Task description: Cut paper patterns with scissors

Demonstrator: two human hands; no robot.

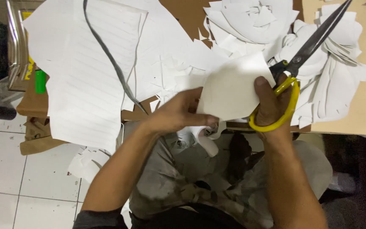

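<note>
My left hand (178,112) grips the lower left edge of a white cut paper piece (234,87) held above my lap. On the paper's right edge rests the thumb of my right hand (272,106), whose fingers pass through the yellow handles of a pair of scissors (306,48). The dark blades are closed and point up and to the right, away from the paper. Both hands hover in front of a low brown board (363,97) covered with white paper.
Large lined white sheets (90,72) and a dark strap (106,55) lie at the left. White paper flowers (250,21) and layered petals (339,76) sit at the right. Paper scraps rest on my lap and the tiled floor (5,169). A green object (40,81) stands far left.
</note>
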